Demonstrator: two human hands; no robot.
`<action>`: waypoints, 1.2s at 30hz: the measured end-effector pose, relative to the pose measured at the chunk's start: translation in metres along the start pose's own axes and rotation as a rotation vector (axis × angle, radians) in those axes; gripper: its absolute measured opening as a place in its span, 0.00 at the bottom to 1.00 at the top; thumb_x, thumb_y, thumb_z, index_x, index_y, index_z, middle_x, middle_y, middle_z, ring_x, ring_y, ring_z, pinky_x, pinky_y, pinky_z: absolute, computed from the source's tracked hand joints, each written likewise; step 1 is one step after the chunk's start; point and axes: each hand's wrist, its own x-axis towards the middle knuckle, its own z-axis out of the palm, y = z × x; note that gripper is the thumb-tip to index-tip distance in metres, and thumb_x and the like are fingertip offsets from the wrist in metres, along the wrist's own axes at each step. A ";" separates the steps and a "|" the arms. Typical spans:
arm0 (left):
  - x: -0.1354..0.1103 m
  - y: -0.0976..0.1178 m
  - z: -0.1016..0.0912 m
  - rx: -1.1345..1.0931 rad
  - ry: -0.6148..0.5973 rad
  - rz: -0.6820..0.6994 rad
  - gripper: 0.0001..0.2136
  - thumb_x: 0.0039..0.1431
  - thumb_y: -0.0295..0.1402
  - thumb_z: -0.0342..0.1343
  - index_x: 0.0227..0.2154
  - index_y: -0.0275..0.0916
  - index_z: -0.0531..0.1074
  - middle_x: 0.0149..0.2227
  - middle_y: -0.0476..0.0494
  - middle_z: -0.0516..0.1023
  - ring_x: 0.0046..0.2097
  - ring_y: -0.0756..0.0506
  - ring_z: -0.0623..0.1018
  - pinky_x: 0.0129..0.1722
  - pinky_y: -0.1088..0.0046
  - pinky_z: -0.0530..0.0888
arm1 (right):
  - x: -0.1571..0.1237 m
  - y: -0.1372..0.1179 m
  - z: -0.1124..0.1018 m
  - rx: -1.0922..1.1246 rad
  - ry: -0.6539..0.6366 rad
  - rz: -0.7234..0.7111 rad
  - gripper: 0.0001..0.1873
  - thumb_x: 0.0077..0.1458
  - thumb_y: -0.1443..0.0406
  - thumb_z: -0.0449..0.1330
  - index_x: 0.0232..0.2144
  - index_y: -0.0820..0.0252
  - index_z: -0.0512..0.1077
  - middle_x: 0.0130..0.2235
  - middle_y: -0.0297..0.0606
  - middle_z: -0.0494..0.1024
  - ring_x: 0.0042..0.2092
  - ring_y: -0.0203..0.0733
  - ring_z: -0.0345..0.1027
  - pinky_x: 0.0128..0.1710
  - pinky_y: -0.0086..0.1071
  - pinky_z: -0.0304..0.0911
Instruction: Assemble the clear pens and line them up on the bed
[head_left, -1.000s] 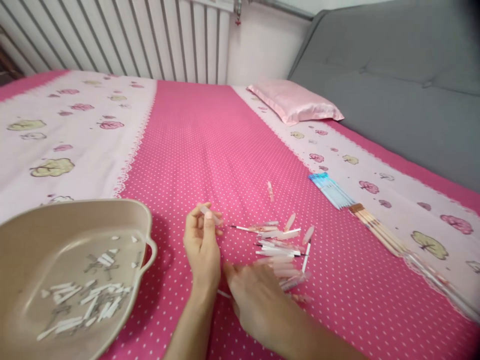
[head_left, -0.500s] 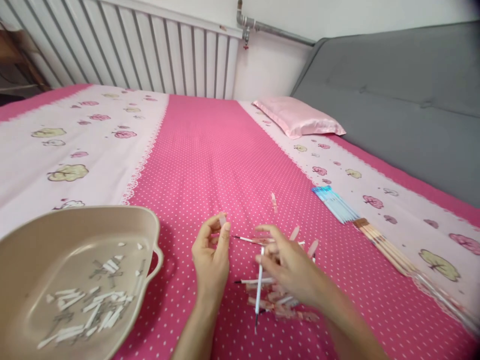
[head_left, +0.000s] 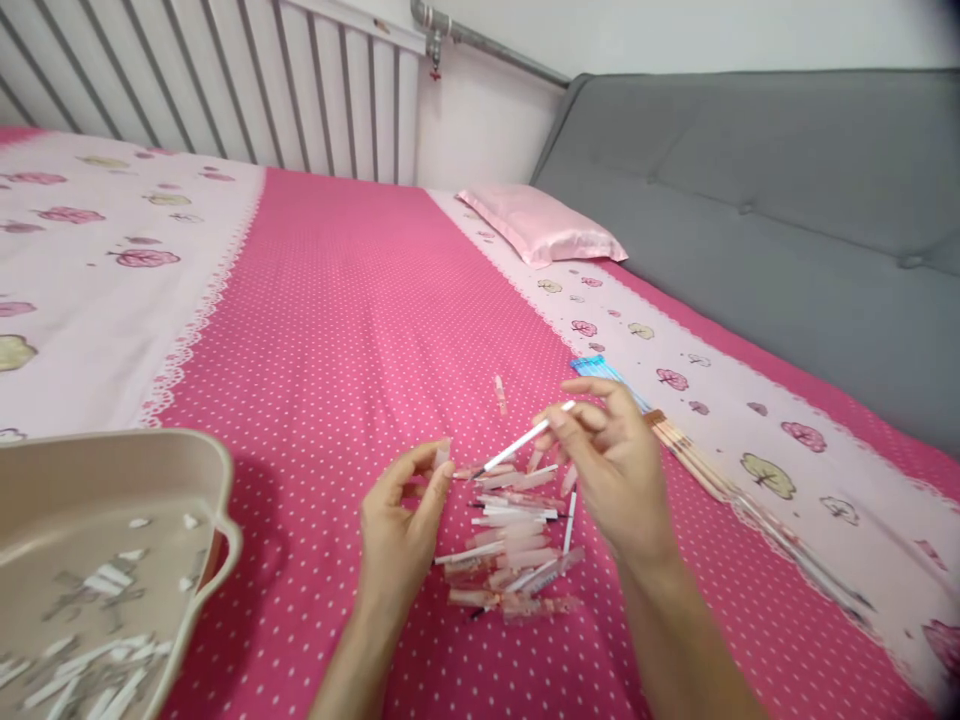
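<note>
My left hand (head_left: pixel 397 515) pinches a small translucent pink cap (head_left: pixel 442 455) between thumb and fingers. In my right hand (head_left: pixel 619 470) is a thin white brush (head_left: pixel 525 437), held near its upper end by thumb and fingertips. Its dark tip slants down to the left, close to the cap but apart from it. Below and between my hands lies a loose pile of pink translucent tubes (head_left: pixel 517 560) mixed with more white dark-tipped sticks. One pink tube (head_left: pixel 501 395) lies alone beyond the pile.
At the left stands a beige basin (head_left: pixel 225 480) with several white and grey bits inside. Packaged brushes with blue ends (head_left: pixel 589 366) and wooden-coloured sticks (head_left: pixel 690 455) lie on the right. Behind are a pink pillow (head_left: pixel 540 225), a grey headboard (head_left: pixel 750 160) and a radiator (head_left: pixel 330 90).
My right hand has lifted the white brush and swung its dark tip from pointing down toward the left hand. The view has turned right. My left hand still pinches the cap.
</note>
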 end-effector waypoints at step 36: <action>-0.002 -0.005 0.002 0.217 -0.054 0.360 0.09 0.54 0.33 0.56 0.39 0.42 0.76 0.32 0.45 0.77 0.32 0.48 0.73 0.31 0.73 0.71 | -0.009 -0.002 0.007 -0.119 0.080 -0.147 0.14 0.54 0.66 0.58 0.43 0.55 0.61 0.28 0.29 0.71 0.26 0.31 0.66 0.27 0.26 0.65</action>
